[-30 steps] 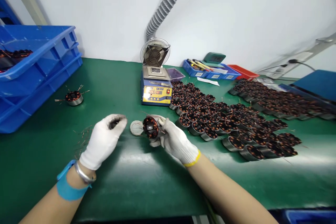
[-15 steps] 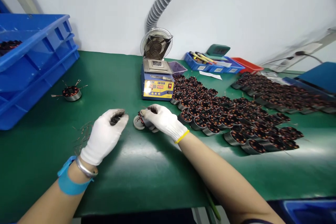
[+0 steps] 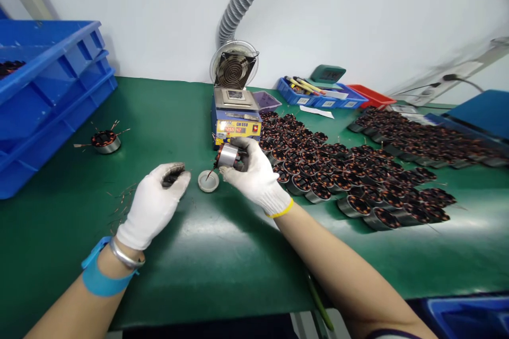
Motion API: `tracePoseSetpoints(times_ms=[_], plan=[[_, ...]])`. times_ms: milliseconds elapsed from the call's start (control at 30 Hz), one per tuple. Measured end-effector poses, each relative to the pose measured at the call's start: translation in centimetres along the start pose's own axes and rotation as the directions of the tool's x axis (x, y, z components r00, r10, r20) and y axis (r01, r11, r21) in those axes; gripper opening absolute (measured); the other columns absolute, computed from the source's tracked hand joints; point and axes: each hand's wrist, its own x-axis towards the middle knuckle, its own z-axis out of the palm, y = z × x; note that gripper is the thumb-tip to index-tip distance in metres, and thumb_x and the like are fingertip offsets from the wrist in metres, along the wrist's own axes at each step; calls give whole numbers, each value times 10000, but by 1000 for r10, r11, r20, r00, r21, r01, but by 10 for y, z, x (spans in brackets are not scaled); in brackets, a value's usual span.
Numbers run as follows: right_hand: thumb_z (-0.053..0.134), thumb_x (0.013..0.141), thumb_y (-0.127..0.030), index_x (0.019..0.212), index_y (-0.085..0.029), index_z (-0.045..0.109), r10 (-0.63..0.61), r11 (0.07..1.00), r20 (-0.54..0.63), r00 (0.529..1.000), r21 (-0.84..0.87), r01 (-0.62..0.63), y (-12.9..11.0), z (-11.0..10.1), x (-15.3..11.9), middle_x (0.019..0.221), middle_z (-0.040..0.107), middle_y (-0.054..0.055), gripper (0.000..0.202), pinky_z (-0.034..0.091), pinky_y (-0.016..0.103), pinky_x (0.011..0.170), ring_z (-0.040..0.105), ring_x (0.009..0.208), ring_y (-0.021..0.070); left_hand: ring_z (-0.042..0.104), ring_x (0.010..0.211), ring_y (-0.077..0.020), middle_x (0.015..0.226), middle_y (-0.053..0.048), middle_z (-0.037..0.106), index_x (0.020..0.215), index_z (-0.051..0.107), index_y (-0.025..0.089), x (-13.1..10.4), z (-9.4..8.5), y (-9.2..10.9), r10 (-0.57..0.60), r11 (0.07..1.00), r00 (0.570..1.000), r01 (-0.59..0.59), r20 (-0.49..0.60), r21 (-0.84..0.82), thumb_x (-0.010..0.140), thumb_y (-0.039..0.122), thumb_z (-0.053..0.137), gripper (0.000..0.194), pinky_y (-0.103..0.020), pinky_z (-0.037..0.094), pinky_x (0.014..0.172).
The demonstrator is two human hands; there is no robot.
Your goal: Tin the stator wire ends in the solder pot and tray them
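Note:
My right hand (image 3: 256,172), in a white glove with dark fingertips, grips a motor stator (image 3: 228,155) with a silver metal ring and copper windings. It is held on its side, in front of the solder pot (image 3: 237,119). From the stator a thin lead reaches down into a small round whitish dish (image 3: 208,181) on the table. My left hand (image 3: 159,198), gloved the same way, rests left of the dish with thumb and fingers curled together. Whatever it may hold is hidden. Loose wire bits (image 3: 122,204) lie beside its wrist.
Rows of stators (image 3: 318,161) cover the table's right side. One stator with splayed leads (image 3: 105,141) stands at the left, near stacked blue crates (image 3: 59,90). Behind are a grey exhaust hose (image 3: 242,5), blue trays with pens (image 3: 298,98) and a red tray (image 3: 371,97).
My right hand has raised the stator off the dish and turned it on its side, which uncovers the dish. My left hand has stayed nearly in place. The pot's display digits differ.

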Motion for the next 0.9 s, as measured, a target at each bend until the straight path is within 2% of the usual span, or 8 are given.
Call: tracePoseSetpoints(times_ms=[100,200,400,567,633,733,800,900], plan=[[707,625,-231,1219,-165,484,-255,928,8,967,-280,247,17,-2,1,1197,546,135,638,475,453,973,565,1102,279,658,983,-260,1066,-122,710,1049,671,128,1,1,-1,-6,1000,1000,6,-3,-5,763,519,608,489,-375,502,907],[708,647,-235,1193,-168,510,-383,815,87,920,-436,380,28,-4,2,1185,531,141,585,457,466,993,539,1121,292,658,984,-258,1071,-120,709,1048,672,132,0,2,-2,-3,1000,1000,3,0,-13,765,508,613,475,-375,503,908],[704,686,-231,1218,-195,486,-440,776,132,888,-441,450,34,-3,-2,1210,516,130,575,470,437,983,533,1140,276,662,967,-246,1063,-115,707,1053,666,129,-1,1,-1,21,1000,1000,-21,-17,-4,773,511,605,477,-354,509,886],[708,677,-244,1197,-185,486,-526,768,15,851,-420,483,20,-11,8,1167,524,131,569,480,426,956,543,1102,273,667,908,-232,1018,-102,703,1055,654,138,-5,3,-4,209,965,977,-201,-36,169,818,448,570,399,-347,514,857],[702,683,-265,1197,-157,489,-580,728,-53,813,-480,489,5,-20,30,1170,520,145,567,465,425,972,534,1107,278,662,911,-243,1016,-107,698,1057,650,141,-7,8,-9,344,906,939,-327,-16,269,824,408,568,364,-364,517,851],[666,691,-268,1235,-131,482,-621,651,-111,776,-624,432,-21,-35,86,1198,515,157,590,445,425,998,512,1137,281,653,917,-253,1027,-108,694,1061,639,157,-11,17,-16,521,788,852,-503,51,354,833,345,568,304,-386,524,828],[654,683,-260,1279,-143,470,-578,639,-160,800,-699,322,-36,-44,131,1211,511,149,635,429,440,1015,515,1136,282,650,905,-252,1028,-106,693,1057,632,168,-13,20,-19,590,727,803,-574,86,377,830,308,576,272,-393,529,814],[661,682,-272,1325,-140,454,-467,664,-219,857,-727,176,-47,-51,186,1202,509,143,688,424,424,1016,538,1097,274,652,898,-254,1025,-109,693,1049,624,170,-13,19,-20,644,676,759,-625,100,392,827,282,589,251,-397,537,794]])
